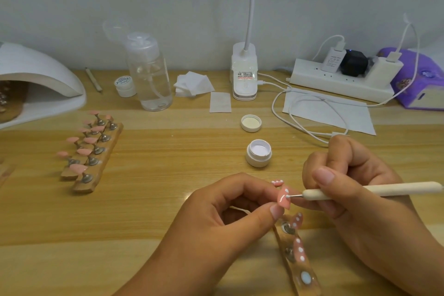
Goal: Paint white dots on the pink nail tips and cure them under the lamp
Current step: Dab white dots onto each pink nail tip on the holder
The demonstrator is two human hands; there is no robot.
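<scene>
The left hand (230, 218) pinched one pink nail tip (284, 199) between its thumb and first finger. The thumb sat under the tip and the first finger sat above it. The other left fingers were curled in under the hand. The held tip had white dots on it.

The right hand (355, 190) gripped a white dotting tool (360, 191) like a pencil, with the thumb pressed on top. The tool's little metal end touched the held tip, just beside the left thumb. The two hands were very near each other.

Right below the fingers lay a long stand (294, 269) with more dotted pink tips (300, 250) on it. A small open jar of white paint (258, 153) stood near, just past the fingertips, and its lid (251, 123) lay a bit farther on. Two stands of plain pink tips (91, 151) lay well apart, off to the left of the left hand. The white lamp (40, 79) sat even farther that way, far from both hands.
</scene>
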